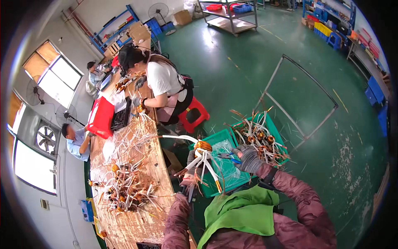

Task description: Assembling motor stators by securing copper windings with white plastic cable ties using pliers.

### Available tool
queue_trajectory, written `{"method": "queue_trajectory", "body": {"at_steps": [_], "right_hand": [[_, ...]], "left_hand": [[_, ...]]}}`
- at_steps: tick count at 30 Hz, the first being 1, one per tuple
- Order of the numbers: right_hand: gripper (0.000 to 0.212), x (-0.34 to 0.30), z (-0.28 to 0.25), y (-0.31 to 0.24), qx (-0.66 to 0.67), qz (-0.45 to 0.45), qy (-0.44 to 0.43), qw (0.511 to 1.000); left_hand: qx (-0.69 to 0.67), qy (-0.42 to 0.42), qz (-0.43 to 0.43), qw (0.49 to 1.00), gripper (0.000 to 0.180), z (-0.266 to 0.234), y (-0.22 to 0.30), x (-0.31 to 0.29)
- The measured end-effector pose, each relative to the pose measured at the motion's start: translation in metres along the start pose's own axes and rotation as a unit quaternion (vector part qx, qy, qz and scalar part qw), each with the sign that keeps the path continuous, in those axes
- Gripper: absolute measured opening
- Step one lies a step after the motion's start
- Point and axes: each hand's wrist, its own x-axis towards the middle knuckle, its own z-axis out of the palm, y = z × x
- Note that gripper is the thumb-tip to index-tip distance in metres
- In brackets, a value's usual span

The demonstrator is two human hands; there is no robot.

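A copper-wound coil with long white-sleeved leads and bare copper ends is held up over the green crates. My left hand, partly hidden behind the leads, is closed around the coil's lower side. In a grey striped glove, my right hand grips blue-handled pliers. The pliers' jaws point left toward the leads, close to them; whether they touch I cannot tell. Below the coil lies a green crate with clear plastic film in it.
A second green crate beyond my right hand is heaped with similar coils. On the wooden table to my left lie a coil pile and loose white sleeves. A co-worker works farther along, near a red stool. A metal frame stands right.
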Motion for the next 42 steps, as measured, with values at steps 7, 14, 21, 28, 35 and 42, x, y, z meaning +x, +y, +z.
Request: {"method": "queue_trajectory", "body": {"at_steps": [7, 14, 21, 28, 35, 42], "right_hand": [[0.060, 0.012, -0.005, -0.007, -0.025, -0.021, 0.006, 0.999], [0.045, 0.011, -0.002, 0.004, -0.046, -0.042, 0.039, 0.997], [0.035, 0.001, 0.001, 0.011, 0.075, 0.003, 0.017, 0.997], [0.052, -0.002, -0.024, -0.006, -0.027, -0.091, 0.059, 0.994], [0.051, -0.001, -0.008, 0.002, -0.028, -0.113, 0.071, 0.991], [0.051, 0.009, -0.003, -0.006, 0.000, -0.125, 0.057, 0.991]], "left_hand": [[-0.043, 0.069, -0.009, 0.997, 0.037, -0.004, -0.037, -0.004], [0.031, 0.095, 0.064, 0.993, 0.032, 0.029, -0.066, -0.019], [-0.019, 0.058, -0.024, 0.998, 0.038, 0.005, -0.060, -0.016], [-0.090, 0.048, -0.033, 0.994, 0.038, 0.008, -0.060, -0.018], [-0.088, 0.115, -0.010, 0.989, 0.040, 0.039, -0.078, -0.022], [-0.041, 0.090, 0.000, 0.995, 0.038, 0.021, -0.074, -0.018]]}}
